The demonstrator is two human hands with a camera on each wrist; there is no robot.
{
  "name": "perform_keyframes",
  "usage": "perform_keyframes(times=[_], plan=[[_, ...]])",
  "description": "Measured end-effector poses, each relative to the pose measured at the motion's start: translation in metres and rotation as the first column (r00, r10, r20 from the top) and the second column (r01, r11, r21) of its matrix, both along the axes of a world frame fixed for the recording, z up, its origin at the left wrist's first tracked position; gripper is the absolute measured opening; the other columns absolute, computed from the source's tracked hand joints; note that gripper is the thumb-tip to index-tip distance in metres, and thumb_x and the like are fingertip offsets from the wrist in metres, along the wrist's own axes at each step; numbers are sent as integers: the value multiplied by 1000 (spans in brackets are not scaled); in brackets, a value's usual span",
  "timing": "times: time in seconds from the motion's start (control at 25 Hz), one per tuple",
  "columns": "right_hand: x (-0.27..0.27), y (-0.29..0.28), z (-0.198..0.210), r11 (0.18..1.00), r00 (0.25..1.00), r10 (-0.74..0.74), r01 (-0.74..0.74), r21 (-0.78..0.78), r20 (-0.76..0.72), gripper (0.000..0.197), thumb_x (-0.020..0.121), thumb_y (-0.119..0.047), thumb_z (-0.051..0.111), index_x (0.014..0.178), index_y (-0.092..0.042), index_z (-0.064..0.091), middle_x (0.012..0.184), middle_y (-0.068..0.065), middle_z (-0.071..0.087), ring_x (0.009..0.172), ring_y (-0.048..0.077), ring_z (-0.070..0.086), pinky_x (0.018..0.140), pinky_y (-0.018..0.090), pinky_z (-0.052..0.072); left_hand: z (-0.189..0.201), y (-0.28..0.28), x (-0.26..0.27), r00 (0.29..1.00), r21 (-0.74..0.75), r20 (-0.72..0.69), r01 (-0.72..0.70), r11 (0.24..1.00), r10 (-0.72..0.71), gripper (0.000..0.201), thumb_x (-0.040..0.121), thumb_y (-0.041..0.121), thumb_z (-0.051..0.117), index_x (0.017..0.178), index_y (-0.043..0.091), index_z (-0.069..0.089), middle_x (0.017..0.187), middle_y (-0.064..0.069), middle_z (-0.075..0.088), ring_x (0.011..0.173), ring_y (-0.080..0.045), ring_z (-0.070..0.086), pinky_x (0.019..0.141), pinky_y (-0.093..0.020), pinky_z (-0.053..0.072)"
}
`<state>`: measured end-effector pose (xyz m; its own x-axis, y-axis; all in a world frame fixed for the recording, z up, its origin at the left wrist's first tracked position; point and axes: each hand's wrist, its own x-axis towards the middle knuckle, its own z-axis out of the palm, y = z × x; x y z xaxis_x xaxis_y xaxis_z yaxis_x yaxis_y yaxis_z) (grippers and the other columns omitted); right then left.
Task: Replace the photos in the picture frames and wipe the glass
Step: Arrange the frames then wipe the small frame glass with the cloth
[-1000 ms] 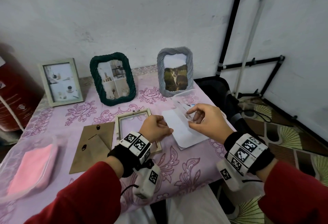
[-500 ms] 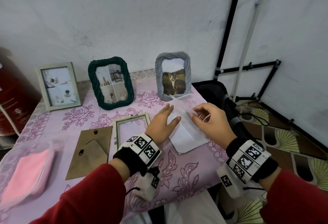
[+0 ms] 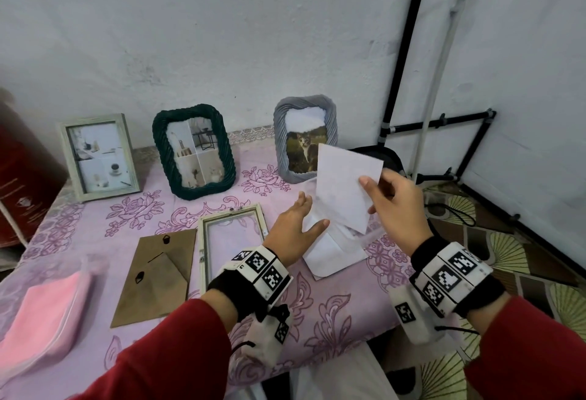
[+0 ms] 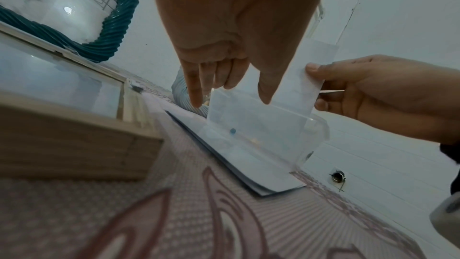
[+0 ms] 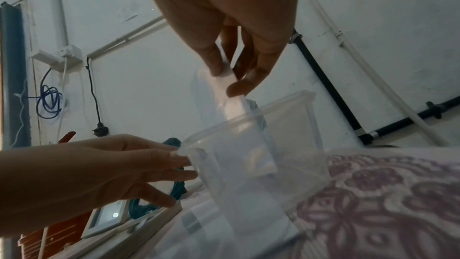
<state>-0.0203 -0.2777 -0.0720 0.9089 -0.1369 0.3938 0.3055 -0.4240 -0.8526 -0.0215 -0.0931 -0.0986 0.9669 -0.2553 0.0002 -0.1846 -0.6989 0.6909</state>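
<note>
Head view shows the right hand [image 3: 396, 206] pinching a white photo [image 3: 344, 188] above the clear sleeve [image 3: 333, 247], right of the opened frame [image 3: 233, 238]. The left hand [image 3: 293, 225], fingers straight, steadies the sleeve. Best drawn straight up, sleeve pinned flat. Only the right wrist view shows the sleeve's gaping mouth [image 5: 248, 119].

Three upright frames [image 3: 194, 150] behind a flat frame [image 3: 233, 241] (backing board [image 3: 155, 276] to its left).

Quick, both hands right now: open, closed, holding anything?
Left hand: open, fingers straight, resting on the clear plastic sleeve.
Right hand: pinching the white photo sheet, lifted off the table.
</note>
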Motion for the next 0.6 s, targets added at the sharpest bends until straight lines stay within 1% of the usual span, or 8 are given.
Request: perform_keyframes(times=[0.08, 0.16, 0.2, 0.32, 0.4, 0.48, 0.52, 0.6], plan=[[3, 1, 10, 1000, 998, -19, 19, 1, 58, 32, 93, -27, 54, 92, 4, 59, 82, 31, 59, 68, 44, 56, 48, 28, 47, 0, 2, 0, 1000, -3, 6, -5, 1000, 5, 67, 94, 38, 48, 148, 10, 19, 157, -5, 14, 144, -12, 16, 112, -19, 14], [6, 5, 22, 1000, 994, -7, 3, 30, 112, 35, 93, -29, 54, 92, 5, 59, 84, 33, 59, 73, 43, 55, 61, 45, 47, 1, 5, -1, 998, -44, 40, -36, 998, 38, 67, 95, 38, 46, 149, 12, 15, 156, -5, 20, 143, -14, 22, 111, -20, 17], [8, 8, 28, 999, 990, -5, -2, 51, 137, 35, 93, -30, 54, 93, 5, 59, 86, 32, 60, 73, 41, 55, 64, 47, 47, 3, 7, -2, 996, -92, 58, -55, 994, 61, 67, 95, 38, 45, 150, 15, 14, 154, -5, 26, 141, -16, 26, 111, -24, 21], [11, 22, 41, 992, 984, 26, -48, 121, 178, 30, 94, -30, 53, 93, 0, 58, 84, 25, 62, 69, 20, 52, 62, 36, 44, 15, 18, -5, 983, -281, 124, -98, 955, 137, 64, 94, 41, 46, 148, 24, 16, 149, 1, 36, 135, -15, 36, 110, -36, 34], [11, 36, 43, 977, 982, 95, -124, 172, 165, 23, 95, -29, 51, 95, -7, 59, 81, 8, 65, 71, 7, 54, 61, 28, 45, 26, 29, -6, 966, -405, 163, -121, 906, 201, 57, 93, 40, 49, 144, 24, 27, 137, 2, 49, 122, -6, 48, 102, -28, 42], [11, 53, 41, 958, 975, 175, -200, 208, 136, 18, 95, -26, 50, 101, -13, 60, 86, -6, 66, 75, 1, 58, 65, 19, 47, 37, 44, -9, 952, -523, 190, -108, 845, 239, 41, 93, 33, 51, 132, 25, 41, 114, 5, 59, 95, 11, 56, 80, -9, 47], [11, 62, 38, 952, 971, 205, -227, 205, 122, 17, 95, -25, 50, 102, -14, 60, 85, -13, 65, 74, -4, 58, 65, 15, 46, 42, 53, -10, 945, -564, 207, -96, 820, 254, 33, 93, 28, 52, 126, 27, 44, 103, 8, 59, 85, 14, 57, 70, -5, 46], [10, 81, 32, 941, 960, 265, -279, 194, 92, 15, 95, -22, 50, 101, -12, 59, 72, -20, 62, 62, -9, 56, 56, 7, 41, 49, 73, -13, 927, -590, 245, -89, 802, 284, 30, 92, 19, 55, 120, 28, 47, 91, 10, 57, 74, 11, 56, 64, -6, 45]])
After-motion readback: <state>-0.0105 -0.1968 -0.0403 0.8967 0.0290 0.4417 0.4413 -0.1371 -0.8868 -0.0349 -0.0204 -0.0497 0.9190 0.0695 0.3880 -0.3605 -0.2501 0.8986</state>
